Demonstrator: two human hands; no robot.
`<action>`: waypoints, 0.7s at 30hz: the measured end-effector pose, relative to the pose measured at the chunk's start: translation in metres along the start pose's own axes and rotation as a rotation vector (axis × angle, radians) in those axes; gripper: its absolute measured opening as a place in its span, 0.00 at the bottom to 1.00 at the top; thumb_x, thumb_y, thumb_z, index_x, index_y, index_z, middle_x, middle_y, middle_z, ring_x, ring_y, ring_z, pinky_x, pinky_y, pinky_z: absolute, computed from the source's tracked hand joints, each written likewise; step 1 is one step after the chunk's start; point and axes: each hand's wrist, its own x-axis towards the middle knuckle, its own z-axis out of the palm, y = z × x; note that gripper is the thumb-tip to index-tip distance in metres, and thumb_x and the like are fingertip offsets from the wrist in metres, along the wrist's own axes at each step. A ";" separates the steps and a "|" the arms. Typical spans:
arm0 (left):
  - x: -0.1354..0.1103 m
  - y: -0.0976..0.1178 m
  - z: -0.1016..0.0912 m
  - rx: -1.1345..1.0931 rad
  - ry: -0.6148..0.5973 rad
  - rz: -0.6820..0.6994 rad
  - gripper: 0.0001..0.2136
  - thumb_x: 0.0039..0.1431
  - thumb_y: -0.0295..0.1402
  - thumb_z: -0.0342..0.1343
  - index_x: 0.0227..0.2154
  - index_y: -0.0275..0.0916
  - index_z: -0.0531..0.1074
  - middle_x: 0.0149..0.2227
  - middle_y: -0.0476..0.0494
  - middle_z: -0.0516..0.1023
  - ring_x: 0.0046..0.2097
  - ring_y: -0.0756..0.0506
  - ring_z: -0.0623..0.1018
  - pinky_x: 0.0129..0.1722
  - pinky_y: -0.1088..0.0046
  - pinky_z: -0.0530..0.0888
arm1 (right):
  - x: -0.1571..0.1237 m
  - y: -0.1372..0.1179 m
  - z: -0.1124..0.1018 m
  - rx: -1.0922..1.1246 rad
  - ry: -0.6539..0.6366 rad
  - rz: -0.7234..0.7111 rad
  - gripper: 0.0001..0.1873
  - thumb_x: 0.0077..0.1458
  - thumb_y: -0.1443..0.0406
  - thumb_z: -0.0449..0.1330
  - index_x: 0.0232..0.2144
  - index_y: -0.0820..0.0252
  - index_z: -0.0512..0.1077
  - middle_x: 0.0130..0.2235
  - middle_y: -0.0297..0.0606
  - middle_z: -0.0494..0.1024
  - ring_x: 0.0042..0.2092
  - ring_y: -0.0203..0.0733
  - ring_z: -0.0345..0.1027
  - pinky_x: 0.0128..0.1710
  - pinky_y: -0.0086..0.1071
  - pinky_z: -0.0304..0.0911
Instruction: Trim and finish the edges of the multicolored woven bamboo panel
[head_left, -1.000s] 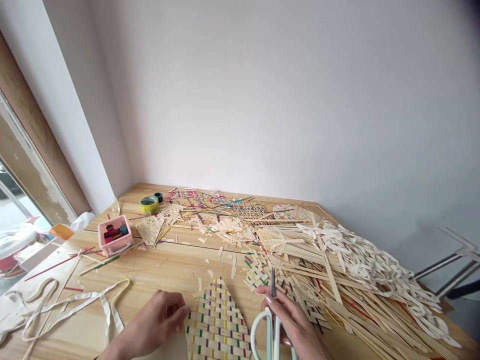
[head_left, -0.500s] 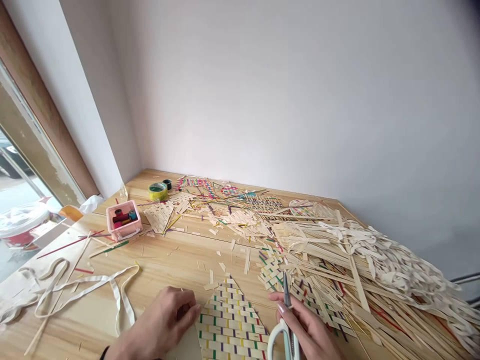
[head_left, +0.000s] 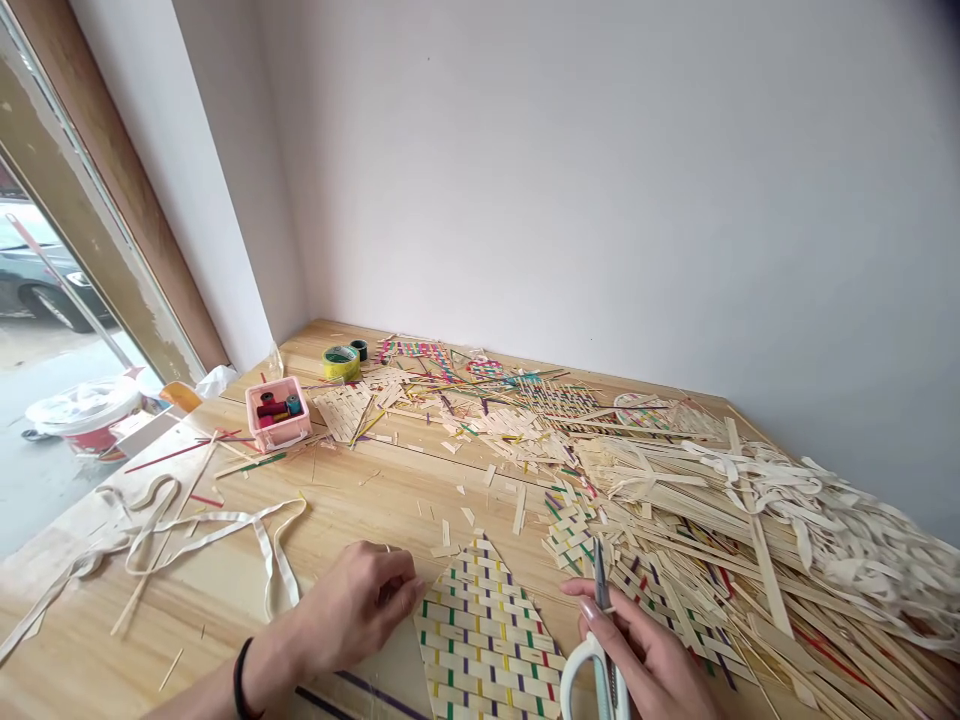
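Scissors fill the right grip; the left grip I cannot tell (tape print illegible).

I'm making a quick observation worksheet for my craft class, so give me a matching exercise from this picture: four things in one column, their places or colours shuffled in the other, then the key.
Things:
1. scissors
2. pointed woven sheet
3. box of spools
4. larger tape roll

Places or colours:
A. pink
B. between the left hand and the right hand
C. yellow
D. held in the right hand

Pairs: 1-D, 2-B, 3-A, 4-C
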 end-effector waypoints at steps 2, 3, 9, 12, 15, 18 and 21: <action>-0.001 0.001 0.001 -0.002 -0.006 0.012 0.18 0.73 0.40 0.45 0.25 0.42 0.59 0.24 0.53 0.62 0.26 0.49 0.60 0.29 0.69 0.57 | -0.004 -0.006 0.003 -0.009 0.034 -0.012 0.32 0.58 0.38 0.57 0.44 0.58 0.77 0.28 0.34 0.73 0.28 0.42 0.61 0.29 0.32 0.61; -0.002 0.001 0.001 -0.003 -0.009 0.016 0.18 0.73 0.40 0.45 0.25 0.42 0.60 0.24 0.52 0.63 0.26 0.48 0.60 0.29 0.68 0.57 | -0.006 -0.008 0.004 -0.013 0.057 -0.016 0.32 0.59 0.38 0.56 0.44 0.58 0.77 0.26 0.33 0.71 0.27 0.41 0.59 0.28 0.32 0.59; 0.000 0.002 0.003 -0.006 -0.014 0.036 0.18 0.73 0.39 0.46 0.25 0.42 0.60 0.24 0.52 0.64 0.27 0.49 0.62 0.30 0.68 0.58 | -0.010 -0.012 0.006 -0.054 0.092 -0.049 0.29 0.59 0.39 0.57 0.42 0.57 0.77 0.24 0.31 0.66 0.25 0.40 0.54 0.25 0.33 0.52; 0.000 0.002 0.003 -0.008 -0.015 0.044 0.18 0.73 0.39 0.46 0.24 0.42 0.59 0.24 0.53 0.62 0.26 0.49 0.60 0.29 0.69 0.57 | -0.011 -0.016 0.005 -0.070 0.075 -0.032 0.28 0.60 0.40 0.56 0.43 0.57 0.77 0.21 0.27 0.58 0.24 0.39 0.50 0.25 0.33 0.48; 0.000 0.001 0.003 -0.010 -0.015 0.052 0.18 0.73 0.39 0.46 0.24 0.42 0.59 0.23 0.54 0.61 0.26 0.49 0.59 0.28 0.68 0.57 | -0.013 -0.021 0.005 -0.079 0.069 -0.037 0.27 0.60 0.41 0.56 0.43 0.56 0.76 0.21 0.26 0.55 0.24 0.39 0.48 0.26 0.33 0.47; -0.001 0.000 0.004 -0.013 -0.018 0.061 0.18 0.73 0.39 0.46 0.24 0.42 0.60 0.24 0.53 0.62 0.26 0.49 0.60 0.29 0.69 0.57 | -0.015 -0.022 0.005 -0.089 0.071 -0.050 0.26 0.60 0.42 0.57 0.42 0.56 0.77 0.21 0.27 0.57 0.24 0.40 0.50 0.27 0.33 0.50; -0.001 0.000 0.003 -0.014 -0.015 0.064 0.18 0.73 0.38 0.47 0.24 0.41 0.60 0.24 0.53 0.63 0.26 0.49 0.61 0.29 0.69 0.58 | -0.014 -0.019 0.005 -0.094 0.072 -0.041 0.25 0.60 0.42 0.57 0.42 0.56 0.77 0.20 0.28 0.59 0.24 0.40 0.50 0.25 0.33 0.49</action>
